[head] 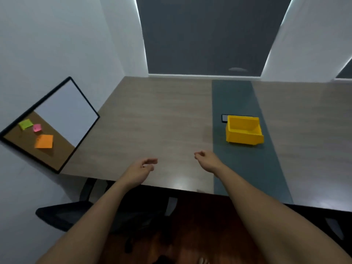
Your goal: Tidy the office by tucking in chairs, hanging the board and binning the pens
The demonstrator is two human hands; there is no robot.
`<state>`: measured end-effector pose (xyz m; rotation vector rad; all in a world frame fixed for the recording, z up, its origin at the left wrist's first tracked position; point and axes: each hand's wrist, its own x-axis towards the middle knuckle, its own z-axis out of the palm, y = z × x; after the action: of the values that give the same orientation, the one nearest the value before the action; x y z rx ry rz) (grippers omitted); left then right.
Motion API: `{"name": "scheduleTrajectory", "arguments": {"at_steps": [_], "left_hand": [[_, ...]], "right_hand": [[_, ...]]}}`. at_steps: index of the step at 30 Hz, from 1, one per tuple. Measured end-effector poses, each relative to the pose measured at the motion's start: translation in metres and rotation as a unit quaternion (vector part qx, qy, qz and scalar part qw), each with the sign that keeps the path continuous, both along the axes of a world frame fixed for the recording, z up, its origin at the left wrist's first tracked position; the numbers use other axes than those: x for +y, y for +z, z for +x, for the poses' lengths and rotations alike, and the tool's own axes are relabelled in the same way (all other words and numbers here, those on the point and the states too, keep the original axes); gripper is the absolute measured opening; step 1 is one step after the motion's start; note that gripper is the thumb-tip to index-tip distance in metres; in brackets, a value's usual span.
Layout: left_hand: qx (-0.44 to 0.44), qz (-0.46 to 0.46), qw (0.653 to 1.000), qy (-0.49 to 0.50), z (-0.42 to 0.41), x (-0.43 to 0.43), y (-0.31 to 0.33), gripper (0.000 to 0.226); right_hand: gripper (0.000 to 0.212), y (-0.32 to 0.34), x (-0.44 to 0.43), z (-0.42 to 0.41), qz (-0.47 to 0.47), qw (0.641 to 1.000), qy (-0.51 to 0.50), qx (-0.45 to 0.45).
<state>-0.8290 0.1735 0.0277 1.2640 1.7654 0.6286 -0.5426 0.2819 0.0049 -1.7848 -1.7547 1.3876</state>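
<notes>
A black-framed board [62,111], half white and half cork with three sticky notes, hangs on the left wall beside the table. A yellow bin [244,132] stands on the table's dark green strip, to the right of my hands. A black chair [62,216] sits pushed under the table's near edge at lower left. My left hand [142,168] hovers over the table near its front edge, fingers loosely curled, holding nothing. My right hand [206,161] hovers a little further right, fingers also loosely curled and empty. No pens are in view.
A wooden table [152,121] fills the middle, with a dark phone-like object [224,118] lying behind the bin. White walls flank a dark blind at the back. Another dark chair part [331,225] shows at lower right. The floor below is reddish wood.
</notes>
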Motion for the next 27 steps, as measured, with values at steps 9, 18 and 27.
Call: {"name": "scheduleTrajectory", "arguments": {"at_steps": [9, 18, 27], "left_hand": [[-0.015, -0.001, 0.991, -0.136, 0.064, 0.017, -0.006, 0.033], [-0.012, -0.039, 0.955, -0.292, 0.136, -0.026, -0.051, 0.035], [-0.001, -0.075, 0.88, -0.469, 0.232, -0.093, -0.075, 0.036]], "right_hand": [[0.042, -0.012, -0.074, 0.085, -0.014, 0.989, -0.15, 0.006], [0.042, -0.06, -0.224, 0.153, -0.053, 0.949, -0.309, -0.028], [0.036, -0.074, -0.407, 0.198, -0.067, 0.879, -0.472, -0.027]]}}
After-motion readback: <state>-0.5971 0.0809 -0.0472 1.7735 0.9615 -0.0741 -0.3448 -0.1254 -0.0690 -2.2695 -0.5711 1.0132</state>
